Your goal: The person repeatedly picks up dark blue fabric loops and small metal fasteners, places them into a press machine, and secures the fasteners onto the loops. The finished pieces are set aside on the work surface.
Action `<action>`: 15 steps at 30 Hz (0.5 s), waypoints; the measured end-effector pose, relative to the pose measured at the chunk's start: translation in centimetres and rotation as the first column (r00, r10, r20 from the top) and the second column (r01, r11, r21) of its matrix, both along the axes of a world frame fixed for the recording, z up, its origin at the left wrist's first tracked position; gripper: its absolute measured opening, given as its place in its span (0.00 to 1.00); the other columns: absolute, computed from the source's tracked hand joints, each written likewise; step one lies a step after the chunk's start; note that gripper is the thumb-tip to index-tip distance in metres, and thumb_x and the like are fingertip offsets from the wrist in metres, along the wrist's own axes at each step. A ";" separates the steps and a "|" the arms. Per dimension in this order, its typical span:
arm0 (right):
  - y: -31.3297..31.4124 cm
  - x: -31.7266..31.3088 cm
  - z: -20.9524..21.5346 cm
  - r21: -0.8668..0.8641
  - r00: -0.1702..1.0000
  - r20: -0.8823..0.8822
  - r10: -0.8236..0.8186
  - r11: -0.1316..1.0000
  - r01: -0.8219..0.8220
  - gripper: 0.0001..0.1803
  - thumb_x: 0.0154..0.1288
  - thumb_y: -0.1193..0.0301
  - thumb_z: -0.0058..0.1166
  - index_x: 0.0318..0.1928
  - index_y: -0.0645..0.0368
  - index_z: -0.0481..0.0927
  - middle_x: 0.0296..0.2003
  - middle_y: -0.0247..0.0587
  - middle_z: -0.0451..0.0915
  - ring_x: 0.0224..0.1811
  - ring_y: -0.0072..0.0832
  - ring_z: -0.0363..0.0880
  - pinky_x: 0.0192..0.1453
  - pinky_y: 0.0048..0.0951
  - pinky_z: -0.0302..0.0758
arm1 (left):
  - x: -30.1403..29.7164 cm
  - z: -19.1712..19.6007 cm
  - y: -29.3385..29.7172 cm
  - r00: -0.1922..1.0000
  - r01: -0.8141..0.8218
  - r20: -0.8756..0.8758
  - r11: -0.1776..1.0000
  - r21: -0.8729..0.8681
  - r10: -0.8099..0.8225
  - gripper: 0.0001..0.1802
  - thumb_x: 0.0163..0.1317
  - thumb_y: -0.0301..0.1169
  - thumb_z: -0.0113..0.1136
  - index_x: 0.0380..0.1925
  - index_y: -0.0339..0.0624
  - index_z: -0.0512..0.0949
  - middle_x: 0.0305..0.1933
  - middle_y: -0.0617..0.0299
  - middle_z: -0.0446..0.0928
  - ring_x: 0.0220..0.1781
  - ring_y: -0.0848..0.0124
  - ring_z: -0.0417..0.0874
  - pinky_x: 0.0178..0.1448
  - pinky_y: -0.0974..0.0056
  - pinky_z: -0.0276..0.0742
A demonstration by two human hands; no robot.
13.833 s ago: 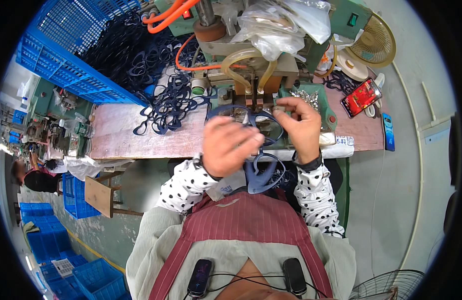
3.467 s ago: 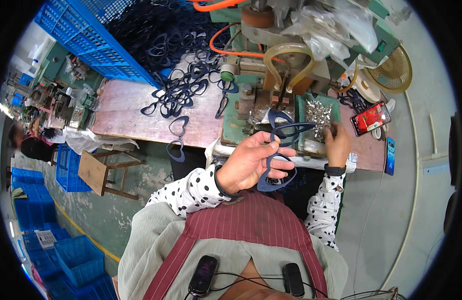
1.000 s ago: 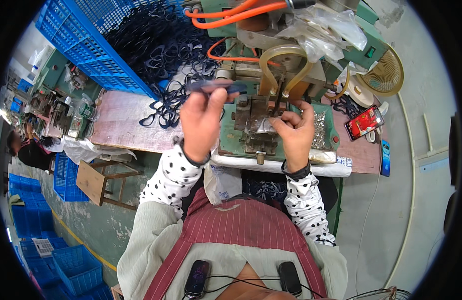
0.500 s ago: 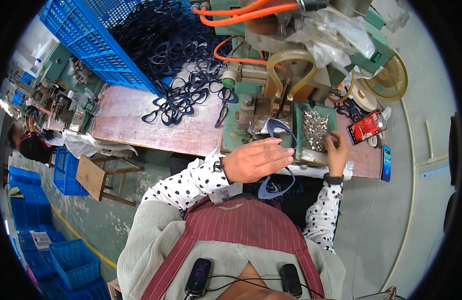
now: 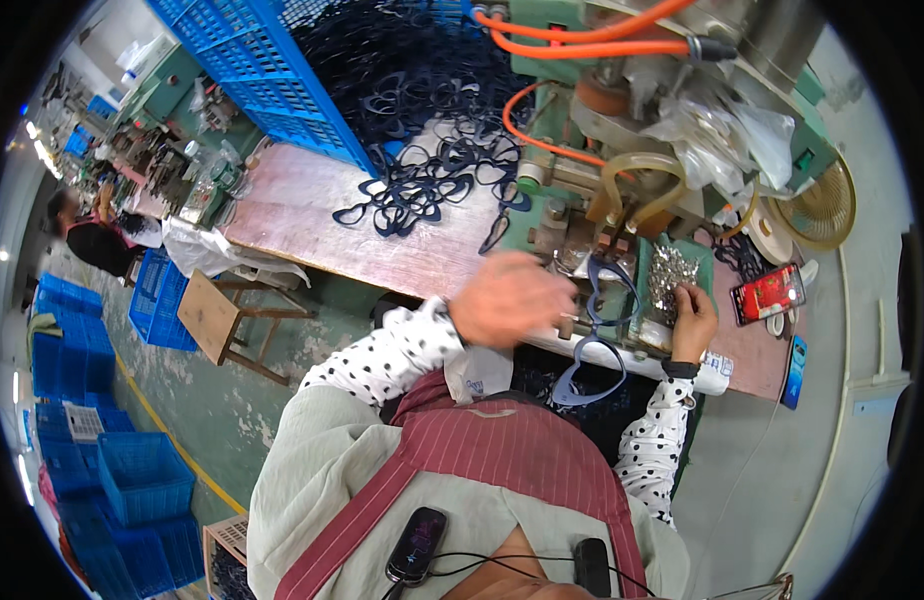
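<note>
A dark blue flat piece with two joined loops [image 5: 579, 386] hangs from the front of a green bench machine [image 5: 555, 212]; its upper loop lies at the machine's working head. My left hand [image 5: 512, 300] is just left of that piece, smeared by motion, so its fingers cannot be made out. My right hand [image 5: 694, 325] is at the near right edge of a green tray [image 5: 643, 265] heaped with small shiny metal parts [image 5: 672, 275]. Its thumb and fingertips are pinched together there, and whatever they hold is too small to see.
A blue plastic crate [image 5: 312, 120] and a spread of dark blue loops [image 5: 422, 190] occupy the table's left. Orange hoses [image 5: 592, 45] cross above the machine. A red-screened phone [image 5: 769, 294], a blue phone [image 5: 795, 370] and a fan [image 5: 817, 205] are at right. A wooden stool [image 5: 207, 315] stands left.
My left hand has drawn back leftward, off the two-looped piece, uncovering its middle. My right hand stays at the tray, its fingers pinched. The whole view has shifted.
</note>
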State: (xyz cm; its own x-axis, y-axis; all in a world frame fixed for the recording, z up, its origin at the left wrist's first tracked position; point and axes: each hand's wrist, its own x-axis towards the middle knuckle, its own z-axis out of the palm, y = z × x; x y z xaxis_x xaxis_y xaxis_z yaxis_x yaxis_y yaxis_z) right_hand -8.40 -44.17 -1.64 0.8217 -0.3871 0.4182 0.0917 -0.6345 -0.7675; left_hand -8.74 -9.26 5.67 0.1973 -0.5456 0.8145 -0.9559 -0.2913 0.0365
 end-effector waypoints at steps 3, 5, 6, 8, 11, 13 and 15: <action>0.3 -0.2 -0.1 0.092 0.995 0.049 -0.085 0.993 0.080 0.10 0.65 0.72 0.58 0.43 0.64 0.85 0.39 0.45 0.86 0.41 0.30 0.83 0.49 0.29 0.76 | 6.2 -3.6 5.6 0.764 -0.643 -0.053 0.765 0.022 0.643 0.05 0.52 0.23 0.61 0.30 0.41 0.79 0.42 0.53 0.79 0.43 0.52 0.78 0.45 0.52 0.71; 0.9 -0.2 0.4 0.189 0.990 0.079 -0.115 0.977 0.099 0.11 0.65 0.73 0.58 0.45 0.64 0.84 0.39 0.45 0.86 0.41 0.28 0.83 0.50 0.27 0.76 | 10.1 -4.5 8.4 0.603 -0.788 -0.179 0.616 0.019 0.777 0.09 0.57 0.35 0.64 0.37 0.47 0.82 0.46 0.51 0.78 0.45 0.50 0.76 0.46 0.49 0.70; 1.4 -0.1 0.8 0.202 0.984 0.127 -0.123 0.975 0.096 0.10 0.64 0.74 0.59 0.44 0.64 0.84 0.36 0.42 0.86 0.38 0.24 0.82 0.45 0.25 0.76 | 11.8 -6.8 9.8 0.427 -0.891 -0.158 0.444 0.091 0.890 0.16 0.56 0.46 0.66 0.40 0.53 0.83 0.54 0.52 0.76 0.52 0.50 0.75 0.50 0.47 0.70; 1.9 -0.2 1.0 0.405 0.972 0.101 -0.211 0.901 0.154 0.08 0.64 0.75 0.60 0.42 0.64 0.84 0.32 0.37 0.84 0.34 0.18 0.80 0.40 0.20 0.75 | 14.0 -10.0 10.5 0.155 -0.935 -0.183 0.205 0.290 0.971 0.25 0.51 0.52 0.65 0.47 0.55 0.82 0.62 0.55 0.73 0.59 0.51 0.74 0.62 0.43 0.65; 1.2 -0.4 -0.2 0.407 0.972 0.140 -0.188 0.906 0.117 0.08 0.64 0.76 0.60 0.43 0.64 0.82 0.31 0.31 0.82 0.29 0.14 0.76 0.34 0.16 0.72 | 14.8 -12.2 10.2 0.175 -0.888 -0.222 0.251 0.386 0.959 0.24 0.52 0.46 0.62 0.49 0.54 0.78 0.56 0.61 0.77 0.59 0.55 0.75 0.60 0.46 0.66; 1.3 -0.4 0.1 0.363 0.971 0.139 -0.196 0.922 0.135 0.08 0.65 0.76 0.60 0.43 0.64 0.82 0.31 0.31 0.82 0.29 0.14 0.76 0.34 0.16 0.72 | 13.6 -12.7 10.1 0.404 -0.831 -0.198 0.449 0.328 0.893 0.18 0.47 0.36 0.60 0.42 0.52 0.79 0.46 0.60 0.79 0.51 0.56 0.76 0.53 0.49 0.67; 1.7 -0.6 0.9 0.350 0.974 0.107 -0.199 0.925 0.150 0.07 0.64 0.75 0.60 0.41 0.64 0.83 0.31 0.32 0.83 0.30 0.15 0.77 0.36 0.18 0.73 | 11.8 -11.8 10.1 0.636 -0.686 -0.207 0.667 0.291 0.744 0.17 0.44 0.28 0.58 0.38 0.50 0.79 0.40 0.60 0.78 0.46 0.55 0.76 0.49 0.51 0.67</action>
State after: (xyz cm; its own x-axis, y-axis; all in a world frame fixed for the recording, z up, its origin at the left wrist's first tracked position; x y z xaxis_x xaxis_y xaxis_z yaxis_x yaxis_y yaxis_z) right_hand -9.05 -42.51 -0.74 0.6716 -0.6574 0.3418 0.1237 -0.3554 -0.9265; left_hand 3.03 0.88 -6.15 0.7885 -0.2524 0.5609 -0.3949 -0.9069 0.1470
